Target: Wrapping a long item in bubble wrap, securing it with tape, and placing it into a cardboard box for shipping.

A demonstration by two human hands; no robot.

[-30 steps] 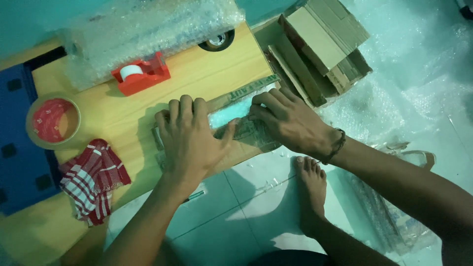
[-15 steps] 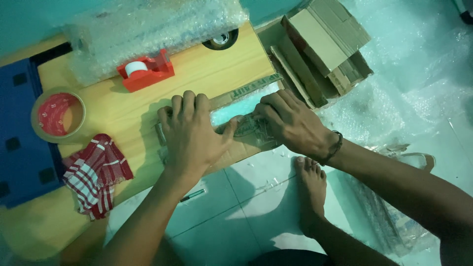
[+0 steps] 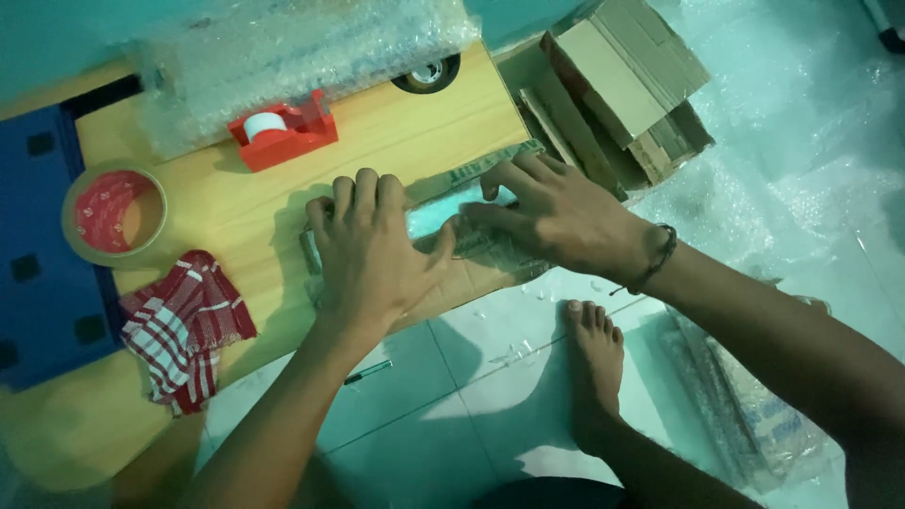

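My left hand (image 3: 372,250) and right hand (image 3: 556,212) lie spread flat, pressing the bubble-wrapped packet (image 3: 443,221) mid-frame on the bench (image 3: 236,203). If I lift up, I think the wrap could pop open.

A red tape holder (image 3: 283,130) with a white roll sits on my wooden worktop (image 3: 226,203). Behind it lies a big roll of bubble wrap (image 3: 302,52), and a black wheel of tape (image 3: 429,73) peeks out from under that. A wide roll of brown tape (image 3: 113,215) lies near the left edge. Just below it is a red and white checked cloth (image 3: 184,325). A stack of flat cardboard (image 3: 627,80) leans beside the worktop. A pen (image 3: 368,372) lies on the white floor tiles (image 3: 415,434). A blue board with square holes (image 3: 38,273) is on the far left.
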